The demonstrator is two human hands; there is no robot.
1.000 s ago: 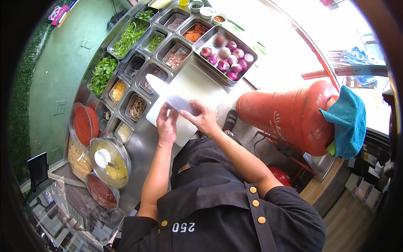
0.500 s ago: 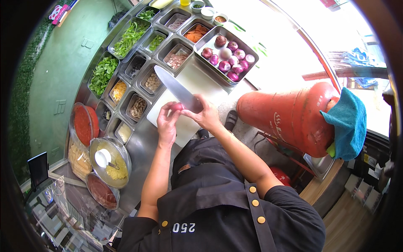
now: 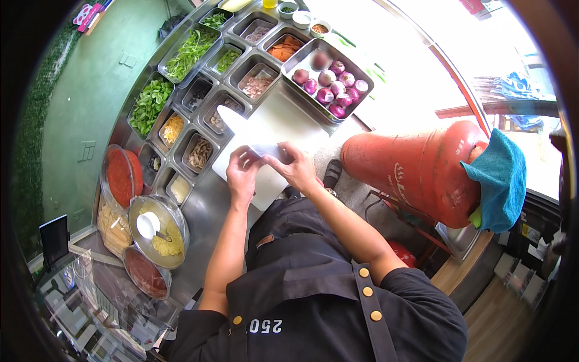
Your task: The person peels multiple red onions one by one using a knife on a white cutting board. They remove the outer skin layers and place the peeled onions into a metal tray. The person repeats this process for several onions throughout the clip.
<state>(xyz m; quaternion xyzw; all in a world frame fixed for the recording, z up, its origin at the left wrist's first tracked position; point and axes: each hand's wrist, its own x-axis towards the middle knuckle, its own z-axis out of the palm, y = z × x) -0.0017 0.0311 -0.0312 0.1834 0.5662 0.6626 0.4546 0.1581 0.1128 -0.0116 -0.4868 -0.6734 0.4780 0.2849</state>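
Note:
My right hand (image 3: 291, 166) is closed around a large kitchen knife (image 3: 234, 122), its broad blade pointing away to the left and glaring white. My left hand (image 3: 242, 169) is closed close to the blade's heel, its fingertips curled round a small red onion that the blade now hides. Both hands hover over the near part of a white cutting board (image 3: 274, 130). Beyond the board, a steel tray (image 3: 313, 113) holds several red onions (image 3: 326, 77), one of them blurred.
Steel pans with greens (image 3: 149, 105), carrot slices (image 3: 284, 48) and mushrooms (image 3: 199, 152) line the counter to the left. Covered bowls (image 3: 186, 226) sit at near left. On the right lies a red gas cylinder (image 3: 404, 160) with a blue towel (image 3: 497, 181) over its end.
The blade has tilted and moved slightly, now catching the light. The onion, visible at my left fingertips before, is now covered by it. My arms have hardly moved.

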